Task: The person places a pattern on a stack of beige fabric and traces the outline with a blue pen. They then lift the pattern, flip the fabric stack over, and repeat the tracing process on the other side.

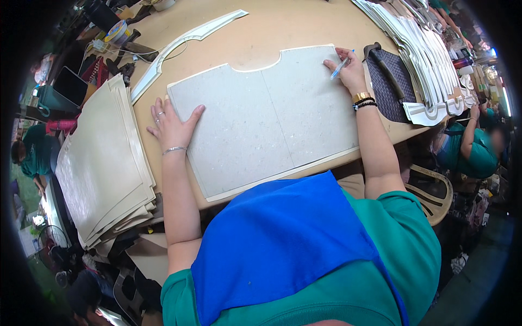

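Observation:
A large grey pattern board (261,119) with a curved notch in its far edge lies flat before me, over a cream sheet (272,175) whose margin shows along the near and far edges. My left hand (175,120) rests spread at the board's left edge, fingers apart, holding nothing. At the far right corner, my right hand (349,69) has its fingers closed around a clear pen with a blue end (341,68). The pen is tilted, and I cannot tell whether its tip touches anything.
A stack of cream sheets (103,168) stands left. A long white curved piece (179,46) lies beyond the board. On the right are a hammer (387,71), a dark woven mat (399,65) and many white cut pieces (427,60). Other people work at both sides; a plastic chair (435,193) stands right.

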{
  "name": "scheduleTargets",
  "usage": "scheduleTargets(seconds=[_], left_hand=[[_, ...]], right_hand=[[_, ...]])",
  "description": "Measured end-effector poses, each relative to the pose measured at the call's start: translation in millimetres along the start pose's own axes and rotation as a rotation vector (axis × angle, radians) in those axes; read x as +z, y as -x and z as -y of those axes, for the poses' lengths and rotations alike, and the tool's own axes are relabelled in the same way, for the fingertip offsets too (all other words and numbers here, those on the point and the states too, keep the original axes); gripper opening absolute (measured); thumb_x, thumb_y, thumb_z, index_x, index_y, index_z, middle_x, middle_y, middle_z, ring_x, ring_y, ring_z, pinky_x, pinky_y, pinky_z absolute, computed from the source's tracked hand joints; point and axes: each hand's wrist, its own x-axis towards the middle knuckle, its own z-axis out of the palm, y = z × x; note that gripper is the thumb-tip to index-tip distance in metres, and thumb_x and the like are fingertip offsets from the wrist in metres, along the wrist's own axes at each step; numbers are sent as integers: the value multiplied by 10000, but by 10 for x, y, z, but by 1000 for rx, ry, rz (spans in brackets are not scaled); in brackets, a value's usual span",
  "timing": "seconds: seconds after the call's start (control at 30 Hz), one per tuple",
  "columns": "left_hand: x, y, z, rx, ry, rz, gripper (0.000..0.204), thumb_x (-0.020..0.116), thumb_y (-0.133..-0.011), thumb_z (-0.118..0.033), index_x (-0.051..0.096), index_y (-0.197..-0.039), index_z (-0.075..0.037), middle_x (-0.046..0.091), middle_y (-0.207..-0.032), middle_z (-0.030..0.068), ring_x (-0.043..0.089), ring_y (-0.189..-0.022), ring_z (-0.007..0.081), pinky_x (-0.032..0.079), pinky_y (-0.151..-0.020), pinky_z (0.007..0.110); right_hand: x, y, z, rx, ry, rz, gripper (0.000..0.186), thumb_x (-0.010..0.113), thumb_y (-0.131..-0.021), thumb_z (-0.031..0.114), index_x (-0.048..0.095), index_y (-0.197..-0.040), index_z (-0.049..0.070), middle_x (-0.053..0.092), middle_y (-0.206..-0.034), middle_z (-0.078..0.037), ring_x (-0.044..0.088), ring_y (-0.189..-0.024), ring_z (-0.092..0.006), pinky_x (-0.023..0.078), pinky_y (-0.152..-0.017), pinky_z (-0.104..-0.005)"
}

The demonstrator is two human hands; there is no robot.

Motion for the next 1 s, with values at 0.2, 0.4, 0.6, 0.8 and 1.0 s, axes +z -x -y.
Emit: scheduleTargets(seconds=[0.2, 0.4, 0.6, 0.8, 1.0], left_hand=[[-12, -13, -12, 7, 4, 13, 1066, 616, -690, -726, 311, -1431, -22, 223, -1516, 198, 126, -1432, 347, 79, -1085, 662], [-21, 5, -18, 11, 3, 2, 1068, 601, -696, -734, 302, -1437, -26, 225, -1515, 200, 130, -1431, 348, 82, -1083, 663], [-20, 4, 0, 6, -3, 10, 1070, 602, -692, -732, 296, -1444, -34, 228, -1514, 204, 135, -1429, 349, 85, -1079, 665], [-28, -8, 1, 4, 58, 9, 1089, 619, -672, -734, 295, -1446, -39, 223, -1513, 214, 137, -1428, 354, 65, -1083, 660], [-16, -19, -10, -3, 56, 0, 1092, 625, -669, -736, 291, -1450, -48, 235, -1501, 219, 138, -1424, 362, 55, -1078, 670]], right_hand=[[13, -34, -35, 2, -14, 0, 577, 852, -690, 199, 582, -1159, -3, 605, -1170, -110, 545, -1109, -201, 439, -965, -304], [27, 2, 93, 6, -19, -9, 584, 853, -690, 207, 583, -1163, -6, 612, -1163, -116, 548, -1104, -196, 444, -951, -300], [47, -17, 67, -5, 42, -1, 576, 851, -686, 222, 600, -1153, -3, 615, -1136, -141, 575, -1074, -210, 468, -907, -292], [27, -43, -52, -38, 86, -16, 539, 853, -684, 249, 627, -1122, 30, 629, -1087, -106, 587, -1053, -204, 474, -895, -304], [57, -74, -138, -39, 99, -34, 540, 854, -683, 270, 632, -1114, 32, 634, -1081, -100, 585, -1050, -197, 469, -900, -303]])
